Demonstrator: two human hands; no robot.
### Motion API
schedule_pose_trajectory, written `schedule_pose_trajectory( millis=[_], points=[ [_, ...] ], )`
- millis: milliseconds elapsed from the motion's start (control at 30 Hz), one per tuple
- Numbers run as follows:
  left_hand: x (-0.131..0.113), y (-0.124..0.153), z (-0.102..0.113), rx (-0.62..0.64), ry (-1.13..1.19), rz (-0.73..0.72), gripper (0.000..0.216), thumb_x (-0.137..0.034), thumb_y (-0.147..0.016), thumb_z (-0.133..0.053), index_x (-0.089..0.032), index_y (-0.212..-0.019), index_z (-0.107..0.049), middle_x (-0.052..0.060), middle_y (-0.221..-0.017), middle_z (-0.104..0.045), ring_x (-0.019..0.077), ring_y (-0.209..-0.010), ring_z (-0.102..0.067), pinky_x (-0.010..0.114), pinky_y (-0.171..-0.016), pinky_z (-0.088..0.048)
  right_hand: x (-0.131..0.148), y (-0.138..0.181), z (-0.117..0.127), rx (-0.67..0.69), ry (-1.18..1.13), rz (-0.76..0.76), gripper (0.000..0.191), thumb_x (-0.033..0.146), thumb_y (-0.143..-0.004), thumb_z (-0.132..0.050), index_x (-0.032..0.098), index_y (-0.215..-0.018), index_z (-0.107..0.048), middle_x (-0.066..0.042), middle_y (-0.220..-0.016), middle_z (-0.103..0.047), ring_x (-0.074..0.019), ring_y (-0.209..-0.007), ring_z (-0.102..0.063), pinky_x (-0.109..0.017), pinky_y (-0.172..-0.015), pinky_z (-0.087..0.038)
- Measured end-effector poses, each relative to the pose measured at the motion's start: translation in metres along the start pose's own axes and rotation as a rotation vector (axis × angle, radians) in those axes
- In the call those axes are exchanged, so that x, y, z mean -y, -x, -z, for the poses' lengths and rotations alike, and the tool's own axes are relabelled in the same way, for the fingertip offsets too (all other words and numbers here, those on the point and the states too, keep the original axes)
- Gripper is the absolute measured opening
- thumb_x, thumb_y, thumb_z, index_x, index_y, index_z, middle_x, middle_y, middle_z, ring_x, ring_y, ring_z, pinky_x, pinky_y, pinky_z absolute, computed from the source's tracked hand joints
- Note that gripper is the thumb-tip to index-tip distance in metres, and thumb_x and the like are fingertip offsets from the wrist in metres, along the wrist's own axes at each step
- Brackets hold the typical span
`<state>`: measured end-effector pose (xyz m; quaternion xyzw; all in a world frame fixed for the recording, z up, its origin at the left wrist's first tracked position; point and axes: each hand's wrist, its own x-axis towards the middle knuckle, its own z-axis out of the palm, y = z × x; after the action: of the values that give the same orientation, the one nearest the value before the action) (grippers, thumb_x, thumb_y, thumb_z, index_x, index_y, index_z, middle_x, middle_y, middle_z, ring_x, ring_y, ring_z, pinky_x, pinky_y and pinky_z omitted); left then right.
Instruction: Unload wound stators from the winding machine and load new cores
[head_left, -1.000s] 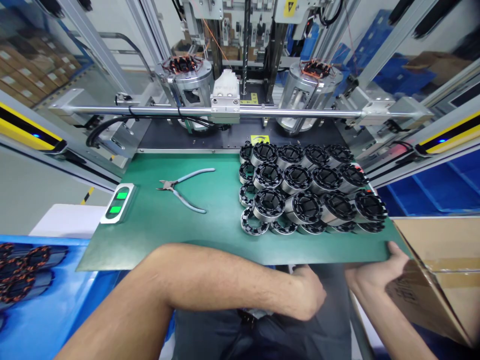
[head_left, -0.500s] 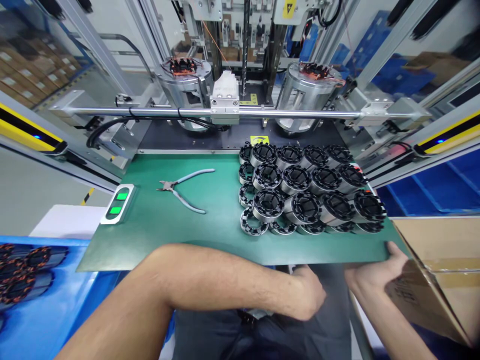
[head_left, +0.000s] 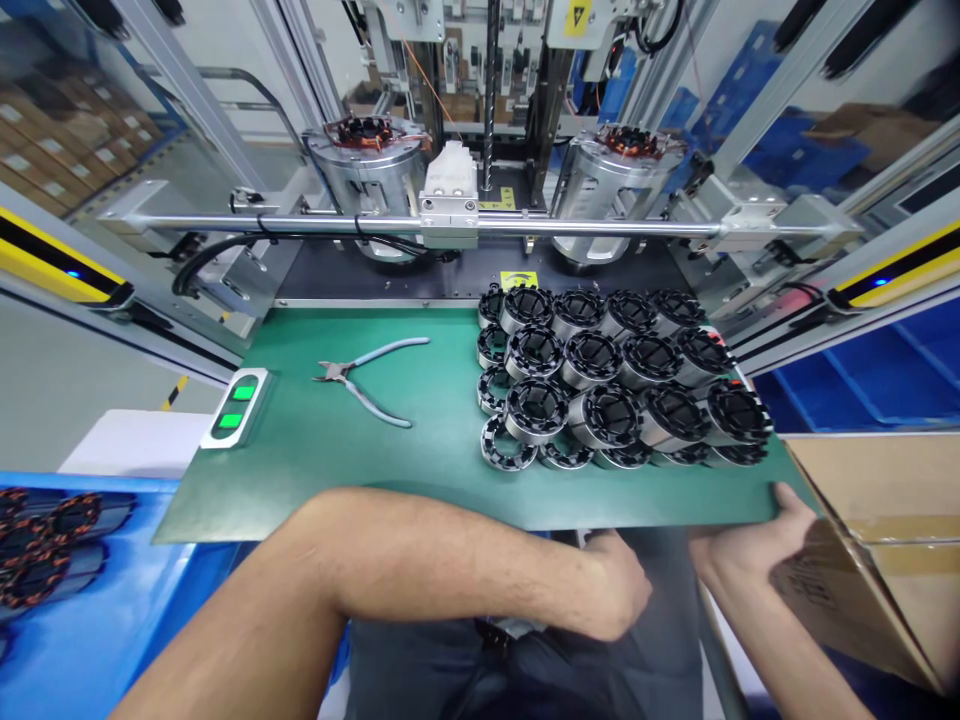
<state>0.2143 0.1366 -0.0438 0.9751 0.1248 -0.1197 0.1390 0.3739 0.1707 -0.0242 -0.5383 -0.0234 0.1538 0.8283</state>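
My left forearm lies across the front of the green mat (head_left: 337, 470). My left hand (head_left: 619, 595) hangs below the mat's front edge over my lap, fingers curled under and hidden. My right hand (head_left: 754, 550) grips the side of a cardboard box (head_left: 862, 590) at the mat's front right corner, thumb up against the corner. Several black-and-silver stator cores (head_left: 611, 375) stand packed in rows on the right half of the mat, with a few flat black rings (head_left: 502, 445) along their left side. Blue-handled cutters (head_left: 367, 380) lie on the mat's left half.
Behind the mat a machine holds two metal fixtures (head_left: 367, 165) (head_left: 619, 175) topped with copper-wound stators, behind a horizontal steel rod (head_left: 300, 222). A two-button green switch box (head_left: 234, 405) sits at the mat's left edge. A blue bin (head_left: 67, 600) with wound stators lies at lower left.
Both hands stay where they were. The two fixtures in the machine have turned a little.
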Motion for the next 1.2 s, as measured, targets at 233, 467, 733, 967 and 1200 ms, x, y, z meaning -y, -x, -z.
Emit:
schedule_pose_trajectory(
  millis=[233,467,733,967,1200],
  points=[
    [-0.001,0.001,0.0,-0.009,0.085,0.052,0.027,-0.018,-0.069,-0.093,-0.035,-0.089,-0.094,0.012,-0.105,-0.09,0.0277,-0.084,-0.074,0.047,-0.075,-0.058,0.0,-0.004,0.002,0.005,-0.016,-0.032,0.027,0.046,-0.076,-0.071,0.025,-0.093,-0.071,-0.004,-0.112,-0.078,-0.0291,-0.112,-0.077,-0.041,-0.084,-0.075],
    [-0.001,0.005,0.005,-0.007,0.202,0.204,0.037,-0.016,-0.06,-0.096,-0.042,-0.087,-0.093,0.01,-0.113,-0.09,0.0295,-0.086,-0.077,0.047,-0.072,-0.058,0.001,0.002,-0.001,0.024,-0.008,-0.008,0.032,0.048,-0.077,-0.072,0.023,-0.097,-0.073,-0.004,-0.119,-0.078,-0.029,-0.116,-0.077,-0.042,-0.094,-0.074],
    [-0.001,0.003,0.003,-0.006,0.05,0.025,0.025,-0.019,-0.069,-0.093,-0.036,-0.088,-0.093,0.012,-0.105,-0.09,0.0303,-0.084,-0.077,0.047,-0.07,-0.061,-0.002,-0.007,0.005,0.012,-0.017,-0.016,0.022,0.046,-0.075,-0.072,0.027,-0.085,-0.068,-0.003,-0.106,-0.077,-0.0309,-0.11,-0.077,-0.044,-0.079,-0.077],
    [0.0,0.004,0.006,0.018,0.093,0.095,0.031,-0.02,-0.066,-0.094,-0.039,-0.09,-0.094,0.011,-0.107,-0.09,0.0314,-0.085,-0.077,0.048,-0.071,-0.06,-0.002,-0.009,0.006,0.025,-0.014,-0.016,0.022,0.046,-0.076,-0.071,0.028,-0.087,-0.067,-0.003,-0.105,-0.076,-0.0315,-0.109,-0.077,-0.045,-0.077,-0.077],
    [0.0,0.003,0.002,0.016,0.065,0.026,0.026,-0.02,-0.074,-0.09,-0.034,-0.096,-0.094,0.013,-0.111,-0.09,0.0316,-0.094,-0.079,0.05,-0.08,-0.063,-0.001,-0.009,0.005,-0.003,-0.003,-0.038,0.02,0.046,-0.076,-0.07,0.028,-0.082,-0.064,-0.004,-0.101,-0.074,-0.0297,-0.106,-0.077,-0.04,-0.073,-0.076]
  ],
)
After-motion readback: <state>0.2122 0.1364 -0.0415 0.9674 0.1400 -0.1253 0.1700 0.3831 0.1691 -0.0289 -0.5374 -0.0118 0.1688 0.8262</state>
